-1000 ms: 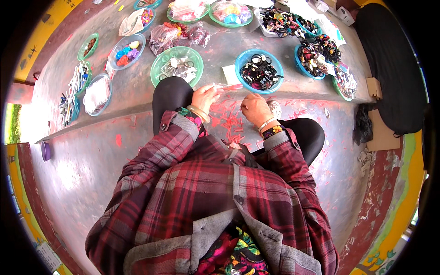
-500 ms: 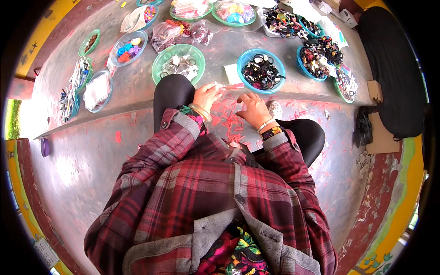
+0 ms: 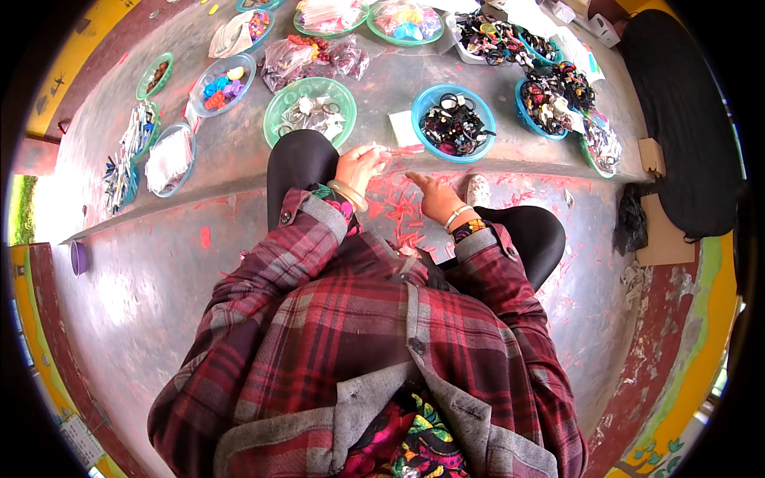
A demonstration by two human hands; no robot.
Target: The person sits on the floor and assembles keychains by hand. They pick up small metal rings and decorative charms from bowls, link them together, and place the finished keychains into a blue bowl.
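My left hand (image 3: 360, 169) is closed in front of the green basket, beside my left knee. A thin pinkish-red strip (image 3: 405, 150) sticks out from its fingertips toward the blue basket. My right hand (image 3: 438, 197) is just to the right and a little nearer to me, apart from the left. Its fingers are drawn together and their tips point at the left hand; what they hold, if anything, is too small to make out. Many red scraps (image 3: 408, 219) lie on the floor below and between my hands.
Ahead on a raised ledge stand a green basket (image 3: 276, 103) of clear packets and dark rings and a blue basket (image 3: 420, 103) of black hair ties. More baskets of small goods stand behind and to both sides. A purple cup (image 3: 78, 256) is far left, a black bag (image 3: 631, 223) right.
My right hand's spread fingers have come together and now point left toward the left hand. The left hand and its strip have hardly moved.
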